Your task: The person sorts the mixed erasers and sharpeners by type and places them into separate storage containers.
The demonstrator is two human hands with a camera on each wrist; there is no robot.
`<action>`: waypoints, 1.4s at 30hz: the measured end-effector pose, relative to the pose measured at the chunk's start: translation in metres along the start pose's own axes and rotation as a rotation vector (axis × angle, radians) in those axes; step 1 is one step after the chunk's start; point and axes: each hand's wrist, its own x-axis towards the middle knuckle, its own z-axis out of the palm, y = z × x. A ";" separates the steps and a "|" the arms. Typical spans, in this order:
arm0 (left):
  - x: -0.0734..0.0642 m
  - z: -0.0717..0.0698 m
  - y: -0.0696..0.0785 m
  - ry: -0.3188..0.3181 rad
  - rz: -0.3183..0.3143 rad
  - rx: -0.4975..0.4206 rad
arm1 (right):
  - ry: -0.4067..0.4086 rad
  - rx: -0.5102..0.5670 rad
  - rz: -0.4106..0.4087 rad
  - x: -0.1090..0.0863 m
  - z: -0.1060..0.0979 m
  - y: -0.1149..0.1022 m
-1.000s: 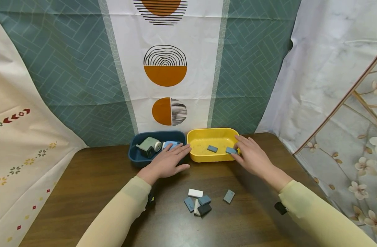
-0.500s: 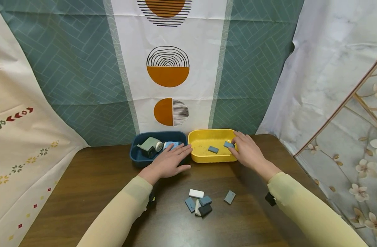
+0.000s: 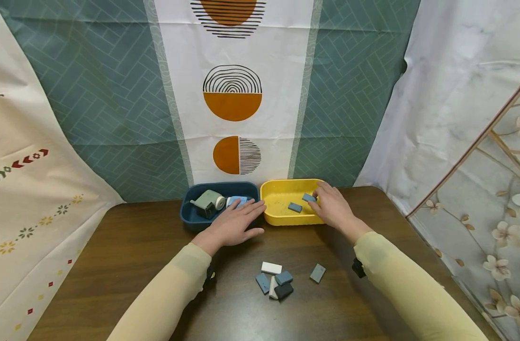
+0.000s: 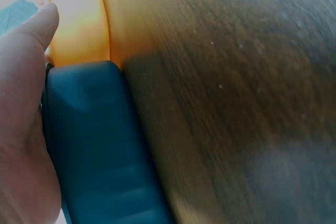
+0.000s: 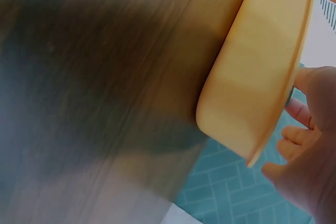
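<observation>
Pinching a block (image 3: 308,197), the yellow bin (image 3: 291,220) beneath its fingertips, the right hand (image 3: 333,206) seems mid-transfer, next likely needing steady grip; the left hand (image 3: 233,224) lies straight-fingered.

Sleeves (image 3: 164,296) run off-frame; left hand (image 3: 234,223) hides (partly) the blue bin (image 3: 189,221).
</observation>
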 end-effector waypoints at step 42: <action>0.000 -0.004 0.002 -0.011 -0.014 0.002 | -0.092 -0.003 0.148 0.020 0.023 0.000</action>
